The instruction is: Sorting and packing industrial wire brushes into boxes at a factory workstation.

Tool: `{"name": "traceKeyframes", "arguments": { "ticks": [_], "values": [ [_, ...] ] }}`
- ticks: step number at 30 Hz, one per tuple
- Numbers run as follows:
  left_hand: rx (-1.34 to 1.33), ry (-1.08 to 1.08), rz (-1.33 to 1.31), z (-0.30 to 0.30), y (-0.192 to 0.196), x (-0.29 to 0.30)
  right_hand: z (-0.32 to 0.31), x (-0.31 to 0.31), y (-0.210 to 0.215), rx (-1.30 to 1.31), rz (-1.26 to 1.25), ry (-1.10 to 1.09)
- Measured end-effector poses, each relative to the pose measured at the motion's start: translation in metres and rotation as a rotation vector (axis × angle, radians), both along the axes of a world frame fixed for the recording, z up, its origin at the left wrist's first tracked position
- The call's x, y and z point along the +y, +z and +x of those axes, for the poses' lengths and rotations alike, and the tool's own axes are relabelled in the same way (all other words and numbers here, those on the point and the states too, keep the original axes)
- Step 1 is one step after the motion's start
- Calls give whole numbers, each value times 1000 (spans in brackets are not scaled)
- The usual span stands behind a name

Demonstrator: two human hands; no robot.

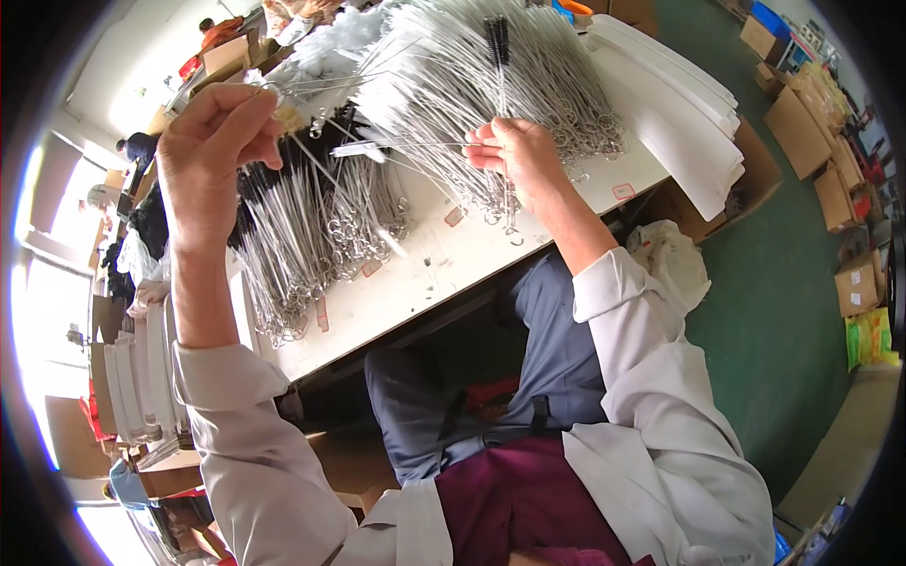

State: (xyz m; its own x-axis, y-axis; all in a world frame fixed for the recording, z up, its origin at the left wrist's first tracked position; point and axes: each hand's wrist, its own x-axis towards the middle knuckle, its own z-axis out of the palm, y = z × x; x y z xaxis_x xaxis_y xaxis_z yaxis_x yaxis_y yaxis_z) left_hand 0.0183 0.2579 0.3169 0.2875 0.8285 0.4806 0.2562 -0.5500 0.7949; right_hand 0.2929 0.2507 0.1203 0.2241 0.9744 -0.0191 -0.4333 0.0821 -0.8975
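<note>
My left hand [215, 151] is raised at the left, its thumb and fingers pinched on thin metal wires that run off to the right. What is at the far end of these wires blends into the heap behind. Above the table's middle, my right hand [521, 160] is closed on a thin wire-stemmed brush [363, 147], whose pale head points left. A brush with black bristles [496, 42] stands out behind that hand; whether the hand also grips its stem is unclear. Under both hands lie a large pile of white wire brushes [425, 104] and a pile of black ones [293, 236], loop ends toward me.
The white table [444, 269] carries small red-marked labels near its front edge. Curved white sheets [670, 123] lie at its right end. A white plastic bag [668, 259] hangs or stands beside my right arm. Cardboard boxes [807, 132] line the green floor at the right.
</note>
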Motion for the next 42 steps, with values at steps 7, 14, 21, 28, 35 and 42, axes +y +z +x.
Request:
{"name": "traceKeyframes", "arguments": {
  "ticks": [7, 14, 21, 28, 35, 42],
  "values": [
    [83, -158, -103, -12, -10, -17, -11, -16, 5, -39, 131, -51],
    [141, -271, -226, 18, -19, -28, -26, -72, 46, -42, 270, 170],
    [64, -305, -123, 8, 7, -20, -19, -90, 56, -46, 325, 130],
    [39, -161, -28, -17, 28, -35, -12, -32, 80, -108, 342, 180],
    [-144, -307, 32, -61, 55, -64, -39, 37, 90, -229, 328, 342],
    [-201, -270, 12, -143, 69, -55, -62, 73, 27, -239, 95, 387]
  ]
}}
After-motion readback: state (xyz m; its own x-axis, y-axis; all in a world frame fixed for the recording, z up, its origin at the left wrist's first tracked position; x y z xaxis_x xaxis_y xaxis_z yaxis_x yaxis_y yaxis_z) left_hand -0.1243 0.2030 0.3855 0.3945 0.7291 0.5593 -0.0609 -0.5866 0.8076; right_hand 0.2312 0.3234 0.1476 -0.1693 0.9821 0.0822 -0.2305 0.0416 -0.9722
